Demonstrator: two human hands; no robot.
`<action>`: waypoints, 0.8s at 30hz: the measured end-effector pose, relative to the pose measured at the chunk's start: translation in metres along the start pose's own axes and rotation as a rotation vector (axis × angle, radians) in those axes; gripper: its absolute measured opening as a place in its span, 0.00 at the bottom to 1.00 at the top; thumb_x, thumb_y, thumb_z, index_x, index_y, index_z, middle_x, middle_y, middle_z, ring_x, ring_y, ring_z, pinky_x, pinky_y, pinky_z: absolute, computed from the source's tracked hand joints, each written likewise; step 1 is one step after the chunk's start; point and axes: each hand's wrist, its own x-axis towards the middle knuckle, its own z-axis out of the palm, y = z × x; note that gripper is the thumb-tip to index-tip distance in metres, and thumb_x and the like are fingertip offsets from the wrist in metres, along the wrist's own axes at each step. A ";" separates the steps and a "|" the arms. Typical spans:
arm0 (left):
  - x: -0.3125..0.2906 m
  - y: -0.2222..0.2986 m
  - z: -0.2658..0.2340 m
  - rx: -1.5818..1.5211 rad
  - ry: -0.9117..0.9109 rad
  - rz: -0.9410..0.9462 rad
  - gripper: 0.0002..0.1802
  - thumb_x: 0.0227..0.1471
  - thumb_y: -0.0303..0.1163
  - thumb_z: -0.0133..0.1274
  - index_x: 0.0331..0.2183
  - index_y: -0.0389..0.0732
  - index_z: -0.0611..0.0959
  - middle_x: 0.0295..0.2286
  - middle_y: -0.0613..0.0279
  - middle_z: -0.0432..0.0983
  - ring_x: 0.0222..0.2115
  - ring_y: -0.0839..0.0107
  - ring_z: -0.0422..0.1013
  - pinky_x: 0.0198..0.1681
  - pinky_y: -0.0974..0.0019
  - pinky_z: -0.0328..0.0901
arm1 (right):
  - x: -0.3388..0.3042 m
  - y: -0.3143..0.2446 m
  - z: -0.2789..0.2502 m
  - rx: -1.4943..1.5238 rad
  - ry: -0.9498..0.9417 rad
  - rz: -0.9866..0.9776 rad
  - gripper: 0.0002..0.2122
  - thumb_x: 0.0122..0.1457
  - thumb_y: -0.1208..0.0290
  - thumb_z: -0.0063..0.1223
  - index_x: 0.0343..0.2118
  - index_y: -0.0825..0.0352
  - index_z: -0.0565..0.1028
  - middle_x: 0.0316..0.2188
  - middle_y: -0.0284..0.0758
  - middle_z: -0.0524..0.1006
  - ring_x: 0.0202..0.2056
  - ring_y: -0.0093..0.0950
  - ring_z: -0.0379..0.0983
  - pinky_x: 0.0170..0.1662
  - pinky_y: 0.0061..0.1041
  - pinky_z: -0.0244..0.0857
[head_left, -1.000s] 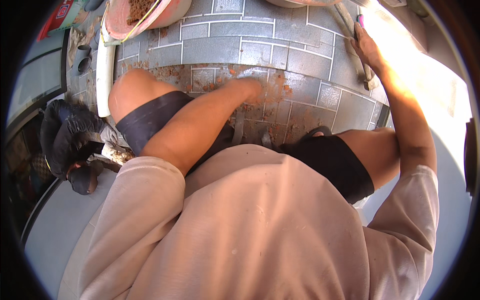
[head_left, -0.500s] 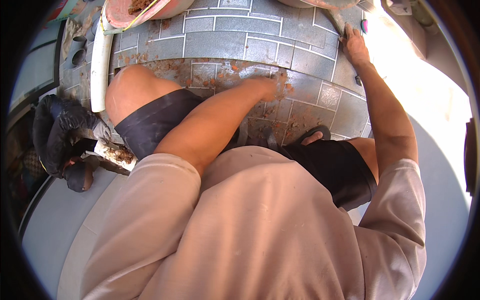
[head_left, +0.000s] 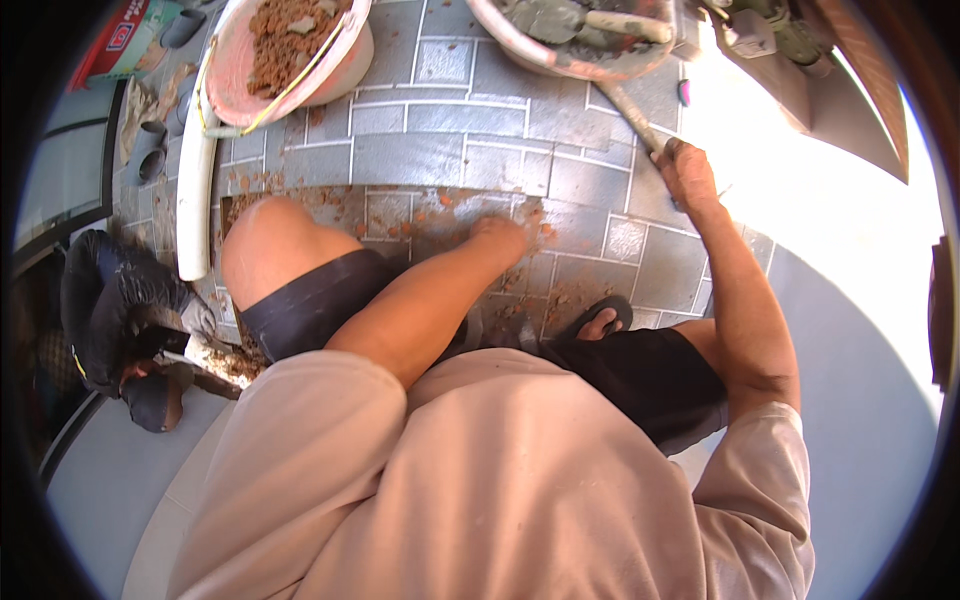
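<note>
Containers numbered two at the top of the view. One pink bucket stood at the upper left, holding reddish-brown rubble, with one white pipe lying just beside it on the grey tiled floor. One shallow pan stood to the right of the bucket, holding grey mortar and one tool whose handle lay across it. One dark bag sat at the far left. Left hand was pressed flat, fingers loose, on reddish crumbs scattered over the tiles, gripping nothing visible. Right hand was closed around the end of a long handle, which ran up to the pan's rim.
</note>
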 end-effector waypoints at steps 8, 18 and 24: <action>-0.148 -0.003 -0.139 -0.021 0.069 -0.121 0.26 0.61 0.37 0.57 0.60 0.47 0.79 0.49 0.42 0.82 0.52 0.46 0.77 0.56 0.48 0.70 | 0.024 0.009 0.027 0.769 -0.238 0.542 0.32 0.69 0.52 0.54 0.68 0.68 0.62 0.33 0.48 0.80 0.22 0.36 0.80 0.24 0.38 0.77; -0.412 -0.015 -0.131 -0.348 1.175 -0.489 0.22 0.62 0.37 0.58 0.56 0.43 0.82 0.43 0.49 0.82 0.42 0.49 0.78 0.50 0.51 0.70 | 0.066 0.039 0.117 1.619 0.075 1.006 0.18 0.72 0.56 0.47 0.48 0.69 0.75 0.41 0.41 0.79 0.38 0.41 0.82 0.33 0.43 0.83; -0.446 0.021 -0.078 -0.343 1.262 -0.834 0.22 0.59 0.45 0.60 0.49 0.42 0.86 0.45 0.51 0.82 0.46 0.50 0.78 0.52 0.52 0.70 | 0.107 0.043 0.120 1.926 0.046 1.287 0.18 0.72 0.56 0.48 0.49 0.68 0.77 0.51 0.41 0.80 0.43 0.37 0.81 0.39 0.38 0.84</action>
